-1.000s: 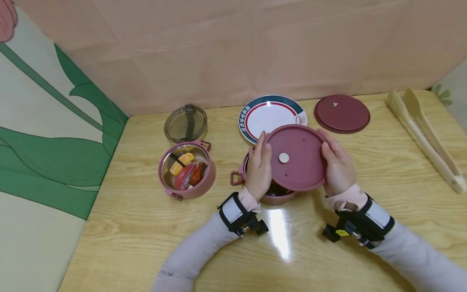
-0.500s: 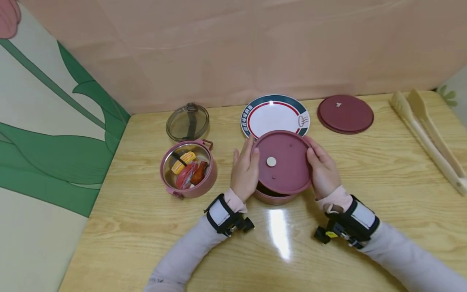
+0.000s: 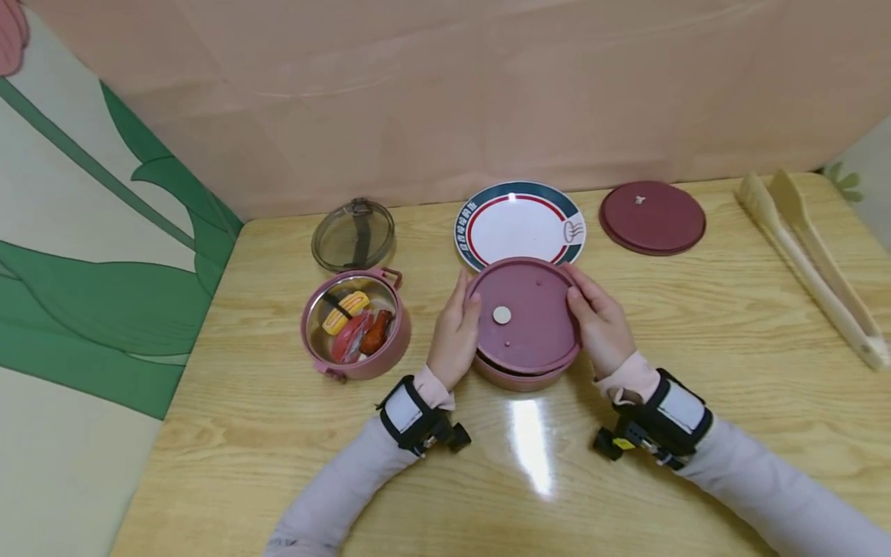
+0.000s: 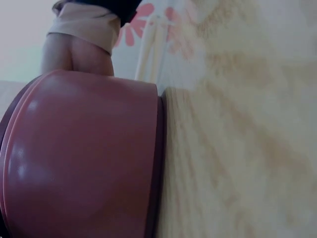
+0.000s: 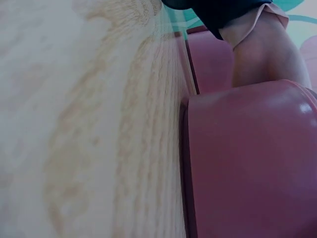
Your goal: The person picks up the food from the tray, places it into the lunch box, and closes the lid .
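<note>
A dark pink lid (image 3: pixel 527 309) with a pale round knob lies over a pink pot (image 3: pixel 520 382) in the middle of the table. Along the lid's front edge a thin dark gap shows above the pot's wall. My left hand (image 3: pixel 451 344) holds the lid's left edge, thumb on top. At the right edge, my right hand (image 3: pixel 604 323) grips it between thumb and fingers. Both wrist views show the pot's smooth side, the left one its wall (image 4: pixel 84 153) and the right one its wall (image 5: pixel 252 158). The pot's handles are hidden.
To the left stands a second pink pot (image 3: pixel 401 340) holding a toy hot dog (image 3: pixel 346 312), a toy drumstick (image 3: pixel 377 333) and a red item. Behind it is a clear dark lid (image 3: pixel 341 240). Further back sit a plate (image 3: pixel 518 224), a maroon round lid (image 3: pixel 654 216) and wooden tongs (image 3: pixel 810 267).
Both hands have brought the lid left and down onto the middle pot. It was held tilted over the pot before; now it lies nearly flat and covers the opening.
</note>
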Action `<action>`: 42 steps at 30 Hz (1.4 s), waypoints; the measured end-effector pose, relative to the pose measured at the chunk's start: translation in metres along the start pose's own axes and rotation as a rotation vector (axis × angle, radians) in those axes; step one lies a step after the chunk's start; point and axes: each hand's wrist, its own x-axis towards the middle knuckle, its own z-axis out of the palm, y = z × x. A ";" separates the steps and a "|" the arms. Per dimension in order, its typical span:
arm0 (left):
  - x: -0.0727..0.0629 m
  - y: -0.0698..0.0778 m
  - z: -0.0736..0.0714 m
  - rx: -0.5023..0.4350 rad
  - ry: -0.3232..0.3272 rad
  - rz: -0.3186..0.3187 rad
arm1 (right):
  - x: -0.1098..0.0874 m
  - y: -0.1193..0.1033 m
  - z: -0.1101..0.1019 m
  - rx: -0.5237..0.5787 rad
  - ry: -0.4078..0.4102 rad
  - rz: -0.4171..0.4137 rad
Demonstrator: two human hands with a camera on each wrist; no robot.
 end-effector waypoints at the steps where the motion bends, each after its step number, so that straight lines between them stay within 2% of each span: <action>1: 0.000 -0.001 0.000 -0.005 0.000 -0.007 | 0.000 0.000 0.000 -0.002 -0.005 -0.005; 3: -0.001 -0.002 0.000 -0.028 0.004 -0.020 | 0.000 0.001 0.000 -0.012 -0.014 -0.013; 8: 0.000 -0.004 0.001 -0.056 0.030 -0.023 | 0.000 0.003 -0.001 -0.118 -0.029 -0.022; 21: 0.001 -0.003 0.002 0.035 0.062 0.017 | 0.003 0.000 -0.007 -0.331 -0.130 -0.110; 26: 0.002 -0.001 0.001 0.065 0.067 0.023 | 0.004 -0.001 -0.006 -0.386 -0.132 -0.147; 36: 0.002 -0.002 0.001 0.065 0.048 0.006 | 0.004 0.001 -0.005 -0.390 -0.117 -0.138; 42: 0.003 0.001 -0.002 0.087 0.001 -0.013 | 0.005 -0.001 -0.012 -0.360 -0.199 -0.074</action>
